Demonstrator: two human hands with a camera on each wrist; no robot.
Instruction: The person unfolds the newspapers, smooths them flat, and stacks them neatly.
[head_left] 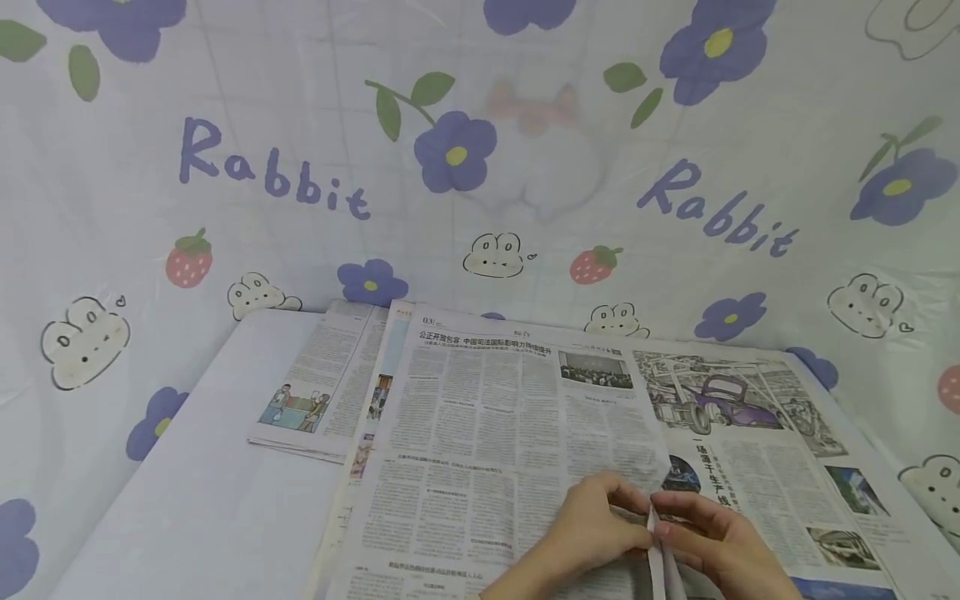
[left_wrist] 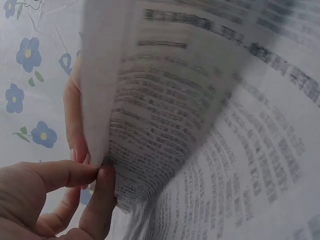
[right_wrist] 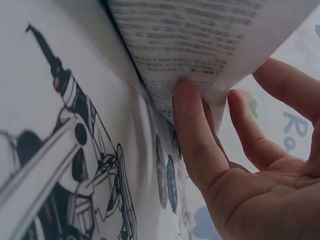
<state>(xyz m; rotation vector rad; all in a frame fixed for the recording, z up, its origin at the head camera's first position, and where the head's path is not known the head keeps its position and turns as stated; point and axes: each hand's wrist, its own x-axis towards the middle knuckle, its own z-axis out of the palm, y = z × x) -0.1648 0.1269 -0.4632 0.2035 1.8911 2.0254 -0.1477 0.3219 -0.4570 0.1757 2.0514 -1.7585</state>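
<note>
A newspaper [head_left: 465, 417] lies open across the table, with dense columns of print on its left page. Near the front, my left hand [head_left: 596, 525] pinches the raised inner edge of that page between thumb and finger. From the other side my right hand [head_left: 720, 537] holds the same edge, its fingertips close to the left ones. In the left wrist view, the lifted page [left_wrist: 150, 110] curves up beside the pinching left hand [left_wrist: 25, 200]. The right wrist view has a finger of the right hand [right_wrist: 260, 195] against the printed paper, beside a page with a machine drawing [right_wrist: 85, 150].
Another newspaper [head_left: 330, 375] with a small cartoon sticks out from under the left side. The white table [head_left: 225, 467] extends to the left. A curtain printed with flowers and rabbits [head_left: 420, 242] hangs along the back and sides.
</note>
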